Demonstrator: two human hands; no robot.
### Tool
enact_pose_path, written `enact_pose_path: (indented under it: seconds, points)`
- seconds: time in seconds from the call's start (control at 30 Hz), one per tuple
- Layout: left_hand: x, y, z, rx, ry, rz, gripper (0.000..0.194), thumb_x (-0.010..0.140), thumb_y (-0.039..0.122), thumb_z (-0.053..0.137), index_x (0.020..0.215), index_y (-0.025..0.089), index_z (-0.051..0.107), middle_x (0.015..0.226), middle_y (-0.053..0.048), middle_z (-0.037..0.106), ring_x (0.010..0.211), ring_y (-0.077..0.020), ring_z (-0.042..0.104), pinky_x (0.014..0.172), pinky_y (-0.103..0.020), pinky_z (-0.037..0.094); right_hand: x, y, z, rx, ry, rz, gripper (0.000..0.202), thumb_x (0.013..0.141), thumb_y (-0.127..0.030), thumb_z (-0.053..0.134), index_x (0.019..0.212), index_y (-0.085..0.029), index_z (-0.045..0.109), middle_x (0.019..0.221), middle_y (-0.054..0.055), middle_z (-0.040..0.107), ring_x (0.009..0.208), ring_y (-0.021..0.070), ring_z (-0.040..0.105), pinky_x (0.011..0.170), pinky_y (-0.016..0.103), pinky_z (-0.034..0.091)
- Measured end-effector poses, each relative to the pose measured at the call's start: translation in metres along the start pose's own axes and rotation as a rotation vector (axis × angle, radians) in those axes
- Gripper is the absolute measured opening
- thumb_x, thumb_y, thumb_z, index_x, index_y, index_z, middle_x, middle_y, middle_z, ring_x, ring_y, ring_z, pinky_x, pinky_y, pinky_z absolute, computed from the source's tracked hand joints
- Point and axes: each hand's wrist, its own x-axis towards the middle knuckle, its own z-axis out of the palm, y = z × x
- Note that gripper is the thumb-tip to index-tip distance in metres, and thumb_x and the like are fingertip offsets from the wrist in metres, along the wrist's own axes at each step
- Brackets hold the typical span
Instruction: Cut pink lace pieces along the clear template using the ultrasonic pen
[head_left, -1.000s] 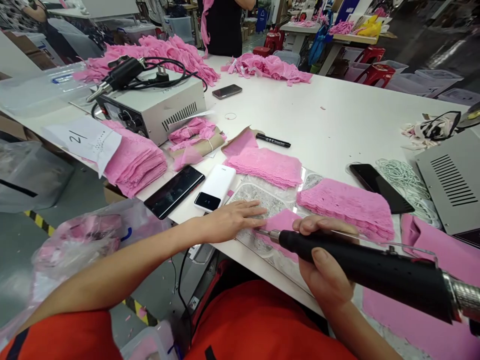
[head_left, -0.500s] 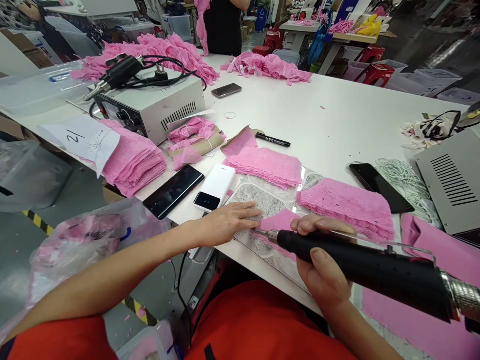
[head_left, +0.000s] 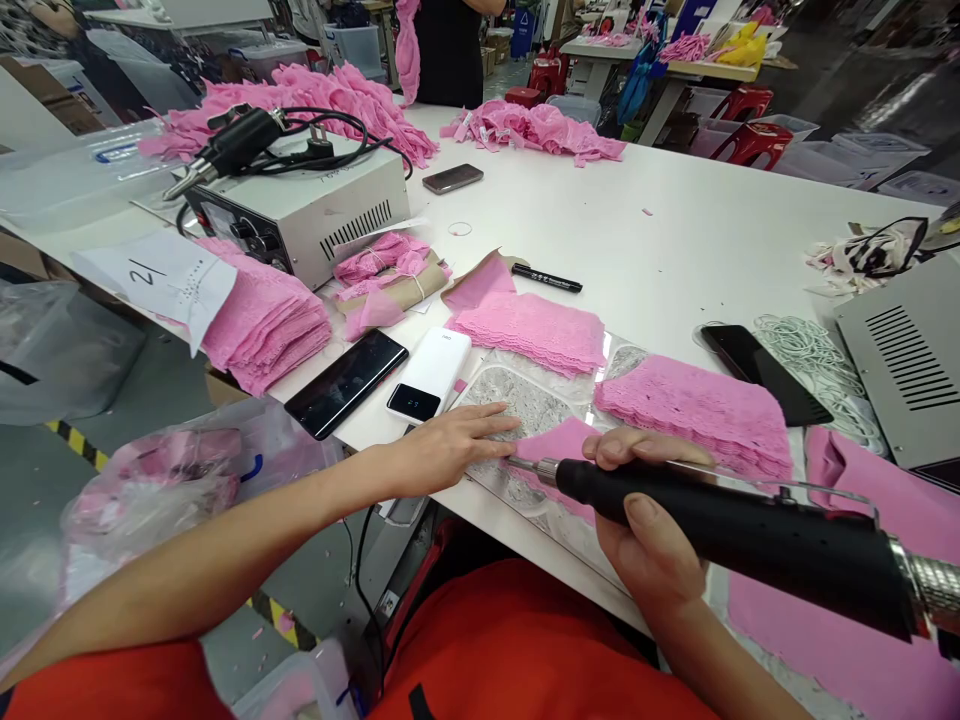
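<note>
A black handheld ultrasonic welder (head_left: 720,540) with a thin metal tip is gripped in my right hand (head_left: 652,540). Its tip touches or hovers just over the left edge of a pink fabric piece (head_left: 559,443); I cannot tell which. My left hand (head_left: 450,447) lies flat with fingers stretched out, the fingertips by that same edge. Under the fabric is a speckled grey-white plate (head_left: 517,388). Behind it sits a stack of pink fabric pieces (head_left: 529,332), and a second pink stack (head_left: 694,412) lies to the right.
A white power bank (head_left: 439,362) and black phone (head_left: 349,382) lie left of the plate. A grey generator box (head_left: 345,205) carries another handheld tool (head_left: 232,150). Another phone (head_left: 761,370) and elastic cords (head_left: 810,360) are at right. Across the table stands a person (head_left: 450,55).
Both hands and the welder hold nearly the same place. The view has shifted very slightly.
</note>
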Motion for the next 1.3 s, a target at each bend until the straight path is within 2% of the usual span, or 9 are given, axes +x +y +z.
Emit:
enact_pose_path:
  seconds: [0.3,0.57,0.73,0.87,1.0,1.3]
  points:
    - [0.001,0.001,0.002,-0.014,-0.003,-0.033,0.049,0.084,-0.004,0.044,0.124,0.019,0.061,0.144,-0.007,0.049,0.140,-0.0264,0.034,0.110,-0.044,0.041,0.000,0.003,-0.002,-0.008,-0.014,-0.012,0.019,0.076,-0.024,0.063,0.095,-0.025,0.060,0.079,0.000,0.058,0.078,0.0162,0.057,0.076,0.037,0.050]
    - [0.003,0.005,0.000,-0.023,0.016,-0.042,0.048,0.083,-0.004,0.043,0.122,0.016,0.063,0.141,-0.010,0.051,0.138,-0.0296,0.038,0.108,-0.046,0.043,-0.002,0.000,-0.002,-0.013,-0.040,0.013,0.018,0.078,-0.024,0.063,0.095,-0.026,0.059,0.082,0.001,0.059,0.081,0.0176,0.057,0.078,0.039,0.049]
    - [-0.004,0.008,0.000,0.011,0.074,-0.030,0.053,0.079,-0.008,0.040,0.121,0.015,0.063,0.141,-0.012,0.052,0.139,-0.0276,0.037,0.108,-0.045,0.044,-0.001,-0.008,-0.010,0.032,0.064,-0.015,0.018,0.074,-0.025,0.065,0.092,-0.024,0.062,0.078,0.000,0.057,0.075,0.0153,0.055,0.074,0.035,0.050]
    - [-0.014,0.014,0.004,0.062,0.061,-0.038,0.060,0.073,-0.010,0.041,0.124,0.016,0.060,0.144,-0.010,0.048,0.140,-0.0276,0.034,0.111,-0.046,0.040,0.000,-0.015,-0.022,0.048,0.147,0.011,0.018,0.071,-0.023,0.064,0.090,-0.023,0.062,0.078,0.000,0.056,0.073,0.0150,0.053,0.071,0.034,0.049]
    - [-0.019,0.016,0.009,0.099,0.065,-0.042,0.066,0.071,-0.010,0.040,0.129,0.018,0.056,0.147,-0.010,0.044,0.142,-0.0279,0.031,0.110,-0.047,0.040,-0.002,-0.015,-0.027,0.060,0.108,0.021,0.019,0.073,-0.023,0.065,0.092,-0.023,0.062,0.078,0.001,0.057,0.072,0.0147,0.053,0.069,0.033,0.049]
    - [-0.024,0.019,0.009,0.212,0.068,-0.029,0.063,0.080,-0.006,0.039,0.135,0.023,0.047,0.149,-0.010,0.041,0.144,-0.0260,0.027,0.109,-0.048,0.040,-0.003,-0.016,-0.031,0.056,0.066,0.025,0.018,0.076,-0.024,0.065,0.094,-0.023,0.062,0.079,0.000,0.057,0.072,0.0138,0.052,0.066,0.031,0.047]
